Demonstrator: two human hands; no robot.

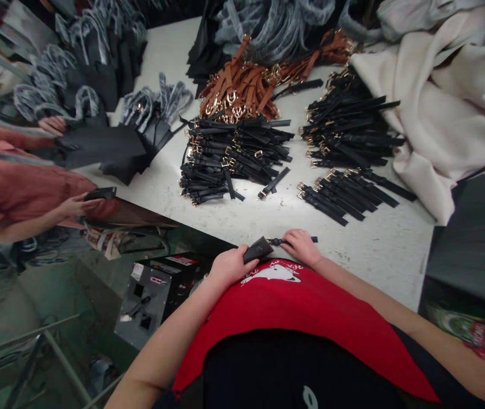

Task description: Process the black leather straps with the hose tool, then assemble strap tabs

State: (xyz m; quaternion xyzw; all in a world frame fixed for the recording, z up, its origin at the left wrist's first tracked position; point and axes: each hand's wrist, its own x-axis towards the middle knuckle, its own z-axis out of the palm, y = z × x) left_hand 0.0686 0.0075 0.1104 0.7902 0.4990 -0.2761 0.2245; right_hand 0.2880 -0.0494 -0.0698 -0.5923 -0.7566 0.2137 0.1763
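Note:
Close to my body at the table's front edge, my left hand is closed around a flat dark leather piece. My right hand presses its fingers on a short black strap with a small metal buckle; the strap sticks out on both sides of the fingers. The buckle end lies beside the tip of the leather piece, and I cannot tell whether they are joined. Beyond my hands, a row of black buckle straps lies at the right, and one loose strap lies further left.
Heaped black straps and brown straps cover the table's middle; another black pile sits right. Cream fabric drapes over the right side. At left, a co-worker's hand holds a dark piece. A black box stands below.

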